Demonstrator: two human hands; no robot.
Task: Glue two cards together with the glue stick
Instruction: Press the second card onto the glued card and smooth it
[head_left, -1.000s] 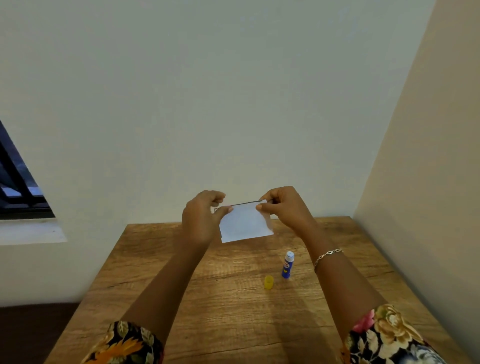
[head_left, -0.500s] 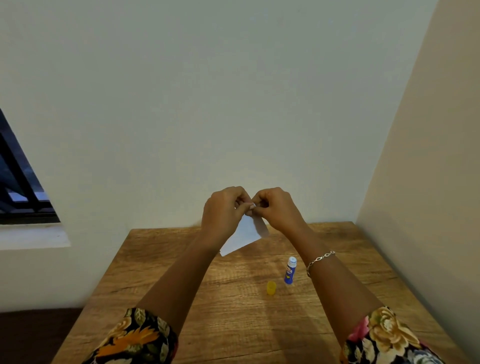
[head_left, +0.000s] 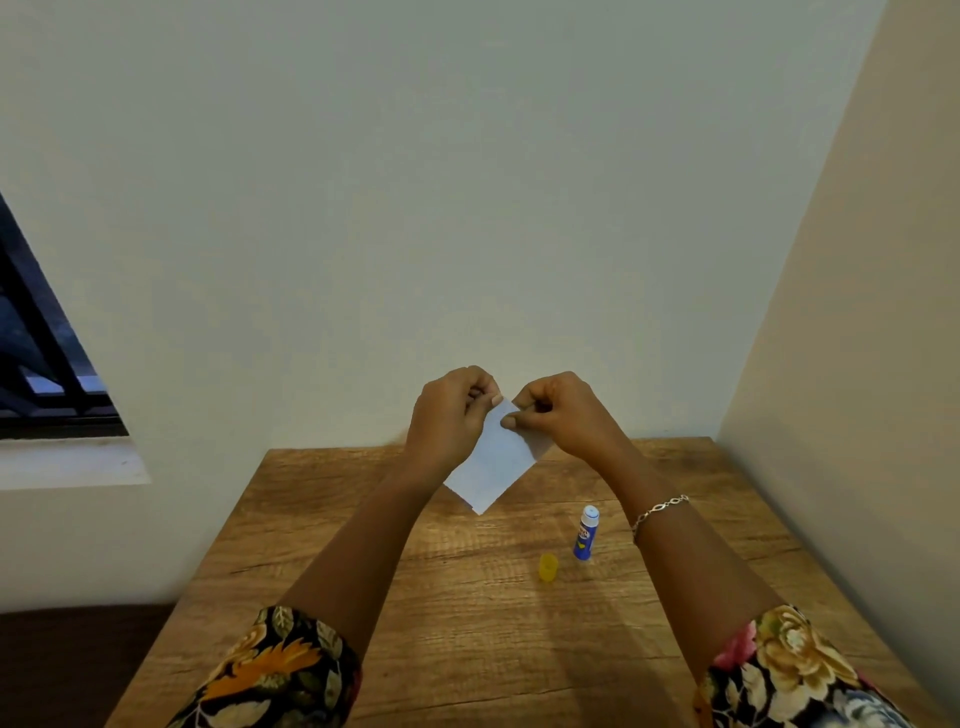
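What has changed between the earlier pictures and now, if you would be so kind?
The left hand and right hand came together from the white card's two upper corners. Both now pinch it near one corner, so it has turned from level to hanging corner-down. Nothing was let go. The glue stick, upright, and the yellow cap beside it stayed in place on the table.

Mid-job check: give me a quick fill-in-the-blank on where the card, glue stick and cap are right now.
1. The left hand and right hand both pinch the white card near its ___ corner, above the table.
2. The glue stick stands ___ on the table.
3. The cap beside the glue stick is ___ in colour.
4. The bracelet is on the ___ wrist.

Missing words: top; upright; yellow; right.
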